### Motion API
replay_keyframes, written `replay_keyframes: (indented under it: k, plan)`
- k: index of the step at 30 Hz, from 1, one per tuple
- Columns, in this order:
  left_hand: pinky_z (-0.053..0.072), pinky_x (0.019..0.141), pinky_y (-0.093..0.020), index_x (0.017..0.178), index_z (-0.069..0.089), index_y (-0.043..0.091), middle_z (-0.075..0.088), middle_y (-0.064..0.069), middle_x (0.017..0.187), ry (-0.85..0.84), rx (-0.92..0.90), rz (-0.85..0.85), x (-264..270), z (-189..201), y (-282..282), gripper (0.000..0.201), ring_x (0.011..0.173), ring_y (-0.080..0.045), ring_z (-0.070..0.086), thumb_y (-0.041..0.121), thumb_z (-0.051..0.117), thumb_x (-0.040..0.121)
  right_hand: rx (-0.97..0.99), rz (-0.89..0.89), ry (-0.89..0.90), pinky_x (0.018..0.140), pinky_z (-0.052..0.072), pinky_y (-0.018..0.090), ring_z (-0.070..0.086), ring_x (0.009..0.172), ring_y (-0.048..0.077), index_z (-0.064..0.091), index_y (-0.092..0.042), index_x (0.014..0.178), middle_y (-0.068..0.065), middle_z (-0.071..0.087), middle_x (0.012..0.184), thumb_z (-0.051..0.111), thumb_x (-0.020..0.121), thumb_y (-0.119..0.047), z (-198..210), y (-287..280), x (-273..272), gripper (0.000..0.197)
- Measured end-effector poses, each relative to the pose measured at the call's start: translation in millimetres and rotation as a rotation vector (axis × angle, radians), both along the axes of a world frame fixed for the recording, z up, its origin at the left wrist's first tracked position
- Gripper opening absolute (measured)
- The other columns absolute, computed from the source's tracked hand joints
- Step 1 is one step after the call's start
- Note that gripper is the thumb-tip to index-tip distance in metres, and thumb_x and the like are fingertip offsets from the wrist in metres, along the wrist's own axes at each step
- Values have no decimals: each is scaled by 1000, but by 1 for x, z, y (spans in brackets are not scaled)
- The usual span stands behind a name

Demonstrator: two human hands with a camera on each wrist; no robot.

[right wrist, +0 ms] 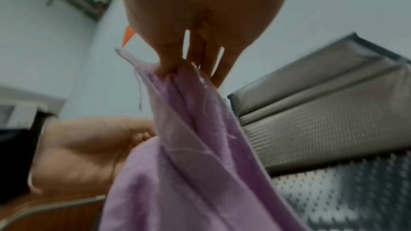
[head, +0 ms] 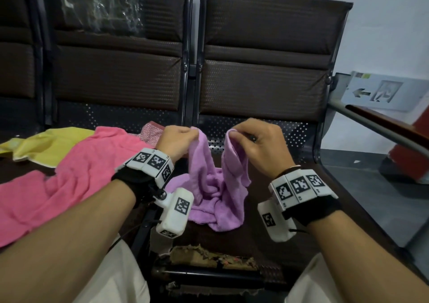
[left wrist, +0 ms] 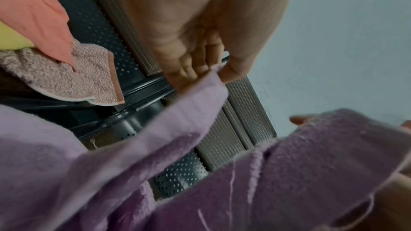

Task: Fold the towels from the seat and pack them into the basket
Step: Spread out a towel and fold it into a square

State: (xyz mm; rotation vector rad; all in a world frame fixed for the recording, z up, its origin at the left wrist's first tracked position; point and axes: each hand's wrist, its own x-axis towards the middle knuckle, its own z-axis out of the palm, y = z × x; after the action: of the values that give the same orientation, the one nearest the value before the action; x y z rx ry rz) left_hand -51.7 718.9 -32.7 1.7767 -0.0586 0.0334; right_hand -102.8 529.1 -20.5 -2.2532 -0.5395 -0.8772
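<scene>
A purple towel (head: 216, 193) hangs between my two hands above the dark perforated seat (head: 290, 135), its lower part crumpled on the seat. My left hand (head: 193, 134) pinches one top corner and my right hand (head: 233, 134) pinches another, a small gap apart. The left wrist view shows thumb and fingers of the left hand (left wrist: 214, 72) nipping the purple towel (left wrist: 133, 173) at its edge. In the right wrist view the right hand (right wrist: 175, 69) pinches the bunched purple towel (right wrist: 189, 164). No basket is in view.
On the seat to the left lie a pink towel (head: 81, 175), a yellow towel (head: 46, 144) and a speckled pink towel (head: 152, 133). Padded seat backs (head: 267, 89) rise behind. A metal armrest (head: 371, 126) runs at the right. The seat's front edge (head: 209, 256) is torn.
</scene>
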Motion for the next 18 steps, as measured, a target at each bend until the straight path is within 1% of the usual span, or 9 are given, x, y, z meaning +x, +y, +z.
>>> replay_keyframes:
  k: [2,5,6,8,9,12,14,16,18]
  plan:
    - [51,59,-28,69,67,13,61,-5,67,-10,-20,-23,-1,0,-3,21,62,-17,57,4,55,83,70,9,118,73,46,9,64,80,-2,75,-20,94,-11,72,86,64,88,-16,-4,3,1,13]
    - [57,60,-31,81,64,8,65,-13,83,45,-52,-70,-5,0,-8,15,70,-21,63,-1,53,85,12,-28,227,71,43,6,64,79,2,75,-20,89,-11,71,82,62,88,-14,-11,6,6,14]
    - [57,56,-30,82,61,7,63,-15,84,74,-66,-89,-6,0,-10,13,69,-22,62,-2,52,85,12,-42,248,69,41,5,63,77,3,74,-21,86,-11,70,79,61,88,-16,-12,7,7,14]
    - [53,48,-25,82,58,6,61,-13,80,125,-100,-131,-11,1,-12,11,62,-18,60,-3,51,85,45,-61,290,67,40,6,62,74,4,73,-22,82,-11,68,75,60,87,-18,-12,9,10,15]
    - [52,48,-23,83,57,7,60,-11,77,141,-116,-155,-13,1,-14,10,61,-15,60,-1,52,86,61,-67,307,66,40,8,62,72,4,72,-22,80,-10,69,73,60,87,-18,-13,10,10,15]
    - [55,60,-26,83,56,10,58,-11,77,178,-181,-249,-18,1,-18,8,68,-19,59,5,54,89,102,-82,347,65,43,11,63,72,4,74,-21,79,-7,71,74,63,85,-22,-13,11,10,12]
    - [54,67,-29,84,56,10,58,-12,76,193,-199,-294,-21,2,-20,7,68,-20,59,7,53,90,115,-84,362,67,45,14,64,75,4,75,-22,80,-7,72,75,67,82,-27,-13,11,10,10]
    - [52,69,-30,88,56,8,56,-14,79,203,-202,-318,-24,2,-23,5,69,-21,55,6,51,90,134,-85,364,69,48,19,64,75,5,75,-21,79,-6,72,75,71,80,-31,-14,11,11,11]
    - [53,68,-30,90,55,8,54,-16,79,214,-208,-331,-25,2,-25,5,71,-23,53,6,51,90,145,-104,356,69,48,21,64,75,6,76,-20,79,-5,72,74,72,79,-33,-14,11,12,14]
